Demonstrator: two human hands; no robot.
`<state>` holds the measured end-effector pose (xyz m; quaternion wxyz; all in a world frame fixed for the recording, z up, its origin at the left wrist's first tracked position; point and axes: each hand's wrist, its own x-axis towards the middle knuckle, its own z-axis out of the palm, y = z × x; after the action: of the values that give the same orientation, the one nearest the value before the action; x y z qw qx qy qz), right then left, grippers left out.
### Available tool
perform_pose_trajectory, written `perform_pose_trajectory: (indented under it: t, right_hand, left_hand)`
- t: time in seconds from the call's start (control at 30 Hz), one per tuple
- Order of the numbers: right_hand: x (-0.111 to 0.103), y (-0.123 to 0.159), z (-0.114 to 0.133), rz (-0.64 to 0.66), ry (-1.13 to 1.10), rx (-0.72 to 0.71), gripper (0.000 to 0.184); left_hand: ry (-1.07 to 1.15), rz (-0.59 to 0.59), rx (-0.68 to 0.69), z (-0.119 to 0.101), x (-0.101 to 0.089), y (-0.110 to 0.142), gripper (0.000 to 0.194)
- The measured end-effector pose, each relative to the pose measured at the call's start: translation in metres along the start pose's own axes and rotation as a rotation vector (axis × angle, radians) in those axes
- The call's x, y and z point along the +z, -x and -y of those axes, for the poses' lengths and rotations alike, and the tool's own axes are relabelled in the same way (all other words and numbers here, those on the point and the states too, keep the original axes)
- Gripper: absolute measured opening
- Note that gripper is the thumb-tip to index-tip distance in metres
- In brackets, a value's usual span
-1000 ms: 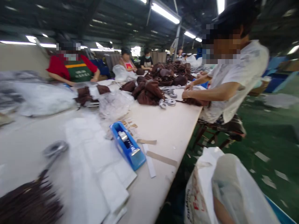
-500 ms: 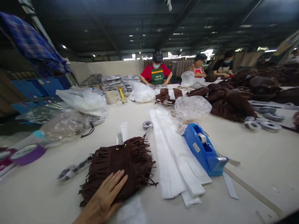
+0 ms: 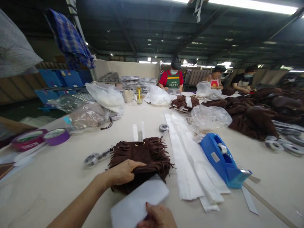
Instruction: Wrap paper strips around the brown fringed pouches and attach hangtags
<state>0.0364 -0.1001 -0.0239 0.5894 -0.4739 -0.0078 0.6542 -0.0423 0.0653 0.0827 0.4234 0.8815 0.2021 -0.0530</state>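
A dark brown fringed bag lies on the pale table in front of me. My left hand grips the bag's near edge, fingers curled over it. My right hand shows at the bottom edge, closed on a white foam sheet whose far end lies against the bag's near side. Two white strips stick out behind the bag.
A stack of white sheets and a blue tape dispenser lie to the right. Purple tape rolls, plastic bags and metal-strapped pieces sit left. Brown bags pile at far right. Several other people work at the table's far end.
The view swung left from a seated co-worker to the bag in front of me. My left hand went from flat on the bag to gripping its edge; my right hand brought in the white sheet.
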Motion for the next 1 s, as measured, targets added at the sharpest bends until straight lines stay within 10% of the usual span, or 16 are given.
perform_pose_trajectory:
  t: [0.2, 0.53, 0.7, 1.0]
  right_hand:
    - [0.024, -0.019, 0.012, -0.186, -0.197, -0.111, 0.046]
    - [0.040, -0.021, 0.028, -0.132, -0.165, -0.153, 0.027]
    - [0.011, -0.007, 0.040, 0.005, 0.338, 0.067, 0.034]
    - [-0.062, 0.028, 0.034, -0.072, 0.908, -0.594, 0.013]
  left_hand:
    - [-0.222, -0.013, -0.005, -0.001, 0.003, -0.002, 0.077]
    - [-0.628, -0.116, 0.085, 0.023, 0.055, 0.009, 0.063]
    - [-0.798, -0.269, 0.162, 0.043, 0.076, 0.008, 0.066]
    - [-0.989, -0.412, 0.221, 0.045, 0.089, 0.008, 0.064]
